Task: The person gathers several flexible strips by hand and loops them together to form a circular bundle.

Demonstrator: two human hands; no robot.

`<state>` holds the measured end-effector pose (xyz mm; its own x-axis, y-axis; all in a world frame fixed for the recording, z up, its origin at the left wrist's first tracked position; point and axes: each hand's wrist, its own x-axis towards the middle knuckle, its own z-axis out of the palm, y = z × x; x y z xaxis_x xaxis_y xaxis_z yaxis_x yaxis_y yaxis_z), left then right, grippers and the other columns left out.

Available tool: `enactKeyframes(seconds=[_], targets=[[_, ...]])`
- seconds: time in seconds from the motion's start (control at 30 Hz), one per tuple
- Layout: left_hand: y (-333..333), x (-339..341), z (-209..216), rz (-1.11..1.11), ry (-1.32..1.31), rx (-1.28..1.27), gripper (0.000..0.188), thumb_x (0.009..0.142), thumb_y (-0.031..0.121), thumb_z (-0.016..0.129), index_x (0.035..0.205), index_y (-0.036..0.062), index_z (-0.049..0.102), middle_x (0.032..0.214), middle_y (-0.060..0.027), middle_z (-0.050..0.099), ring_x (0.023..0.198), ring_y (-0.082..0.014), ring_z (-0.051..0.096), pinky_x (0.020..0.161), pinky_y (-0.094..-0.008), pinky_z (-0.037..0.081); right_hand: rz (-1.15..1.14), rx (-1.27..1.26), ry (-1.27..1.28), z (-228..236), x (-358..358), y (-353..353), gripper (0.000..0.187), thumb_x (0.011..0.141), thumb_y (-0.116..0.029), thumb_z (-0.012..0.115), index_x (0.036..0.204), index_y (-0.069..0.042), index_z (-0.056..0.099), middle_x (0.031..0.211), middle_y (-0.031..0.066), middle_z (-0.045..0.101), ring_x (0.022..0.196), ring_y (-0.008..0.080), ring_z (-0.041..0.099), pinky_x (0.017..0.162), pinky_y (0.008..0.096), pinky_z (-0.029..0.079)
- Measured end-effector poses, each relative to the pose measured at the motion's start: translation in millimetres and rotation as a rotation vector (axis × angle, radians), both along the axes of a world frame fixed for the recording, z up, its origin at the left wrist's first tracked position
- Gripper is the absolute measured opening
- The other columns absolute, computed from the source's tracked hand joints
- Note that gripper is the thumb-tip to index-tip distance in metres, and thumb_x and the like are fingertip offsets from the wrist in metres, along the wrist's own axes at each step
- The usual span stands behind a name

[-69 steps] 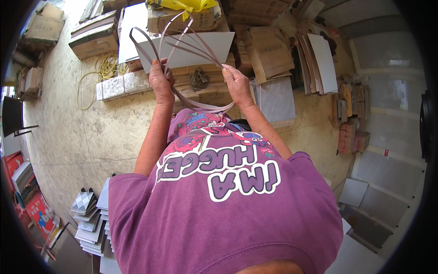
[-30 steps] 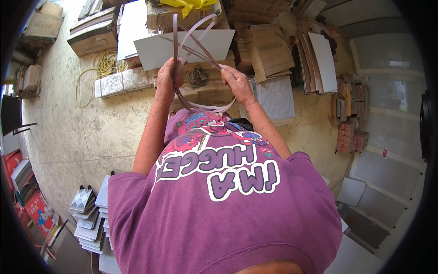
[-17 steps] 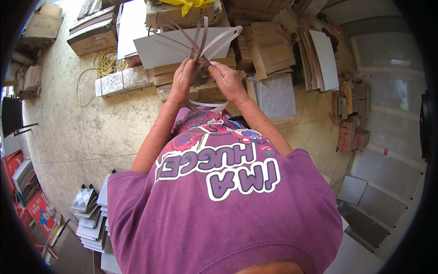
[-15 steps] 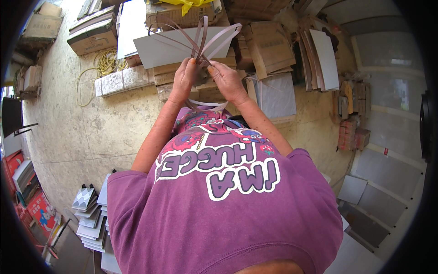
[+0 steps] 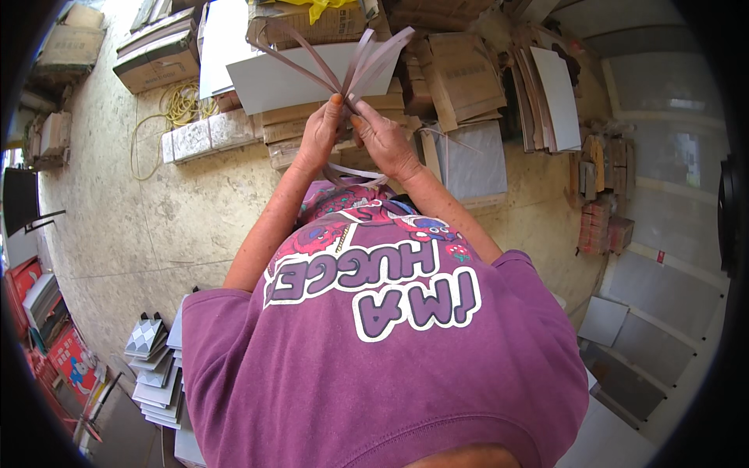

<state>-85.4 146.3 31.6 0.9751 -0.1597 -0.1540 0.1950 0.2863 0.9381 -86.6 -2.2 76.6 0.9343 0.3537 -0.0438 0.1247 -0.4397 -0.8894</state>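
Gathered between my hands is a bundle of looped plastic strapping [image 5: 361, 66], pale mauve to brownish. Its loops fan out above my fingers, and more of the band curves below my wrists in front of the shirt. My left hand [image 5: 321, 131] is closed round the gathered middle, thumb up. Beside it my right hand [image 5: 385, 143] pinches the same spot, the fingertips of both close together. Orange stains mark the thumbs. Just beyond the loops lies a large white panel [image 5: 273, 80] on cardboard; my hands partly hide the lower strands.
A long wrapped carton [image 5: 212, 138] and a yellow cord coil [image 5: 186, 108] lie on the floor to the left. Flattened cardboard [image 5: 460, 78] and a grey tile [image 5: 473, 161] are at right. Tile samples [image 5: 156, 366] stand at lower left. White boards [image 5: 555, 100] lean farther right.
The loops have spread and shifted, with the left strands now fanned wider apart. Both hands have turned slightly and come closer together around the bundle.
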Motion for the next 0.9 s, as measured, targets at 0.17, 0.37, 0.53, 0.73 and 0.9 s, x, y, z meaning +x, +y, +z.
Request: enactKeyframes(seconds=[0.17, 0.37, 0.53, 0.73, 0.9], targets=[[-1.3, -1.9, 5.3, 0.025, 0.083, -0.03, 0.057, 0.089, 0.06, 0.038, 0.082, 0.006, 0.055, 0.059, 0.0061, 0.039, 0.049, -0.0036, 0.032, 0.044, -0.0204, 0.023, 0.078, 0.138, 0.123, -6.6, 1.2, -4.8, 0.04, 0.095, -0.024, 0.046, 0.13, -0.005, 0.043, 0.064, 0.0038, 0.052, 0.059, 0.0104, 0.049, 0.056, 0.0254, 0.042], [-1.7, -2.5, 6.5, 0.013, 0.111, -0.051, 0.059, 0.088, 0.062, 0.038, 0.073, 0.0067, 0.053, 0.052, 0.0056, 0.037, 0.042, -0.0036, 0.031, 0.04, -0.0206, 0.02, 0.096, 0.35, 0.319, -0.5, 1.2, -2.8, 0.05, 0.095, -0.031, 0.044, 0.136, -0.004, 0.035, 0.069, 0.0032, 0.059, 0.059, 0.0077, 0.052, 0.059, 0.0228, 0.041], [-2.0, -5.1, 18.4, 0.02, 0.112, -0.078, 0.06, 0.088, 0.062, 0.037, 0.072, 0.0063, 0.052, 0.049, 0.005, 0.036, 0.04, -0.004, 0.03, 0.038, -0.0211, 0.019, 0.135, 0.311, 0.376, -5.8, 6.0, -6.6, 0.051, 0.095, -0.029, 0.046, 0.137, -0.004, 0.032, 0.083, 0.004, 0.062, 0.063, 0.008, 0.056, 0.061, 0.0206, 0.042], [0.3, -7.5, 19.9, 0.073, 0.12, -0.051, 0.058, 0.09, 0.057, 0.039, 0.07, 0.0044, 0.055, 0.05, 0.0036, 0.04, 0.039, -0.0046, 0.03, 0.038, -0.0215, 0.02, 0.107, 0.268, 0.273, -12.0, 0.6, -1.5, 0.047, 0.093, -0.029, 0.049, 0.131, -0.003, 0.041, 0.093, 0.0074, 0.063, 0.067, 0.0101, 0.059, 0.067, 0.0242, 0.046], [-1.6, -9.5, 17.9, 0.142, 0.129, -0.105, 0.053, 0.09, 0.052, 0.044, 0.07, 0.0044, 0.058, 0.052, 0.0037, 0.042, 0.042, -0.0045, 0.032, 0.04, -0.0204, 0.024, 0.042, 0.253, 0.155, -16.6, -2.6, 1.6, 0.043, 0.091, -0.028, 0.053, 0.126, -0.002, 0.047, 0.098, 0.0092, 0.061, 0.072, 0.0105, 0.059, 0.068, 0.0253, 0.047]])
